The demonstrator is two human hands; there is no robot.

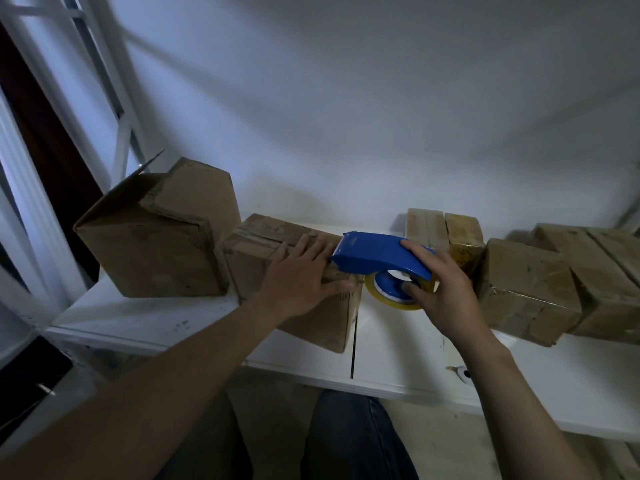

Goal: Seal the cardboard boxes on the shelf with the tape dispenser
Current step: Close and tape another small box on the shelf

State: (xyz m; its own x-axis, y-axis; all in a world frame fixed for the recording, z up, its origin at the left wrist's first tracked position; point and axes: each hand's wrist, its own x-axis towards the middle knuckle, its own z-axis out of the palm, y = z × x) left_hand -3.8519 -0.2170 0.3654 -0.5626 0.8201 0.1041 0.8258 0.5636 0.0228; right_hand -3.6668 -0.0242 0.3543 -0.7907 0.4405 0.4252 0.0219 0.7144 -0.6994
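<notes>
Blue plastic tape dispenser (377, 258): clamped in right hand (446, 292), nose pointing left.
Brown cardboard box (294, 278): front shelf (398, 358) edge, touching dispenser.
Left hand (301, 275): flat, fingers spread, pressing box top.

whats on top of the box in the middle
The left hand lies flat on the middle box, and the blue tape dispenser's front end rests there. The seam underneath is covered.

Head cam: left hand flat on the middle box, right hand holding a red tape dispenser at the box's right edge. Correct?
Not quite: the tape dispenser is blue, not red, as the head view shows. The rest holds: the left hand lies flat on the middle box, and the right hand holds the dispenser at that box's right edge.
</notes>
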